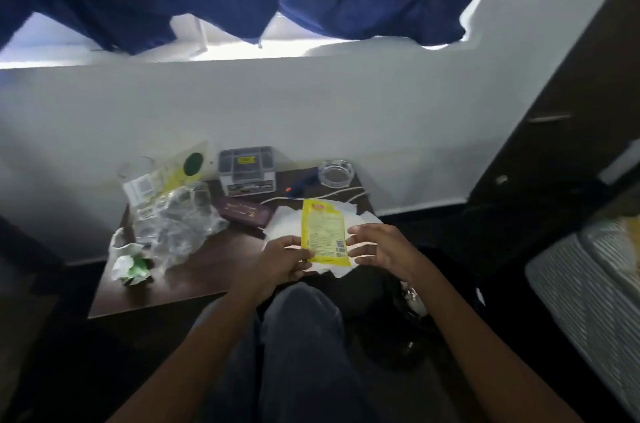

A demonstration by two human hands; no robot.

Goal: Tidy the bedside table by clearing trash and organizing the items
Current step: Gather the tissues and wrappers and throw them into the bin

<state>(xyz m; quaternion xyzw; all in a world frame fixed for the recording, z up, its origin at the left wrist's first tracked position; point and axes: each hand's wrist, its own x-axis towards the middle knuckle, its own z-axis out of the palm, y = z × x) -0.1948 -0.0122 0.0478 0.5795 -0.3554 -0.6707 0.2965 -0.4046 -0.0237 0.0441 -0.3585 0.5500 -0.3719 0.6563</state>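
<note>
Yellow packet (325, 235) is held just above the white paper (284, 222) at the 4 o'clock corner of the table (207, 272). The left hand (284, 258) pinches its lower left corner between thumb and fingers, probably lifting it clear as trash. The right hand (377, 247) has its fingers spread and relaxed at the packet's right edge, gripping nothing; actual contact cannot be confirmed. It appears placed to steady or take over the packet.

From the packet:
- 9 o'clock: crumpled clear plastic (180, 228), not yet cleared.
- 8 o'clock: wadded white and green wrapper (130, 263).
- 12 o'clock: glass ashtray (336, 173) against the wall.
</note>
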